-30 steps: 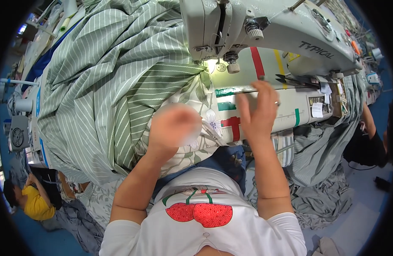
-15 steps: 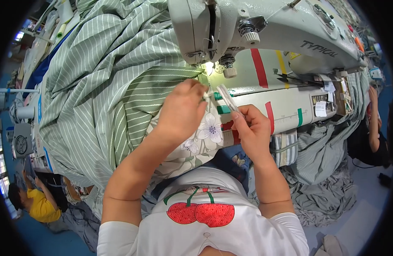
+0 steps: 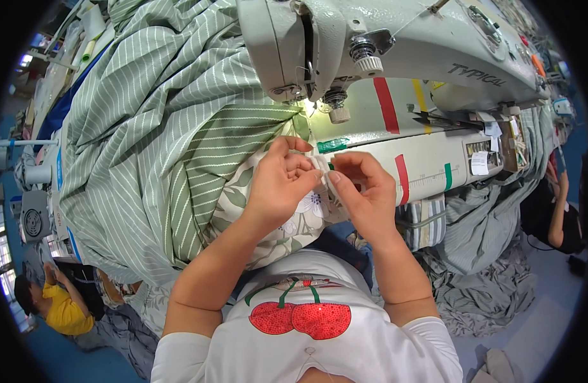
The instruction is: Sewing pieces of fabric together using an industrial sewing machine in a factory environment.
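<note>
Striped fabric (image 3: 153, 127): a big green-and-white heap fills the bench to your left and far side, draped up to the sewing machine; one darker-striped fold runs toward the needle area.
Sewing machine (image 3: 370, 45): pale grey, across the far side, its long body running left to right; the needle end sits just beyond your hands and slightly left of them.
Bench (image 3: 428, 172): pale front edge with red and green tape marks, showing to the right of your hands.
Floral fabric (image 3: 294, 223): lies under and just near of your left hand, spilling toward your lap.
Left hand (image 3: 282, 185): curled, fingertips pinching a small white piece (image 3: 320, 167) at its left end.
Right hand (image 3: 365, 191): curled, thumb and forefinger closed on the same piece from the right; both hands are touching it, so neither is nearer.
Piece's axis: cannot tell; too little of it shows between your fingers.
Hidden: the needle and presser foot are lost in glare from the lamp; what the white piece is stays unclear.
Cut off: other people at the left and right rim, only partly seen.
</note>
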{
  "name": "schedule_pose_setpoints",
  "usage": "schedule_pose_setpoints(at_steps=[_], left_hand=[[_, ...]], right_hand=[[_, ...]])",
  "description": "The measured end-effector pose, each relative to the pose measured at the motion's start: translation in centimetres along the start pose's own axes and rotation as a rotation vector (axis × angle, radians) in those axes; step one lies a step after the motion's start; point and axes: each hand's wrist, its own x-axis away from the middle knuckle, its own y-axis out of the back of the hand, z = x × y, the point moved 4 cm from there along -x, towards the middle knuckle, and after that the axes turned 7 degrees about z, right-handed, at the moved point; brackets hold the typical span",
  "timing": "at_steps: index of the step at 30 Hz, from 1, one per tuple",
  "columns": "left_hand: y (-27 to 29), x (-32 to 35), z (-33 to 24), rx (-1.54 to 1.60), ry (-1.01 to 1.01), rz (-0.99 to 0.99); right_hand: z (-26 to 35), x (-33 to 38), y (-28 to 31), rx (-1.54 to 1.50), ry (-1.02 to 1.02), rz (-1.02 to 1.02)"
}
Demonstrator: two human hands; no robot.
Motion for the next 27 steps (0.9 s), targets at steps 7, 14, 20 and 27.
schedule_pose_setpoints(at_steps=[7,14,20,27], left_hand=[[0.0,0.9,-0.1,-0.048,0.087,0.118],[0.5,1.2,0.1,-0.001,0.108,0.164],[0.9,1.4,0.4,0.007,0.088,0.171],[0.9,2.1,0.3,-0.09,0.026,0.16]], right_hand=[[0.3,-0.6,0.0,-0.058,-0.052,0.107],[-0.2,-0.6,-0.2,-0.2,-0.14,0.152],[-0.2,-0.8,-0.4,-0.241,-0.149,0.161],[-0.2,-1.0,-0.4,-0.24,-0.134,0.148]])
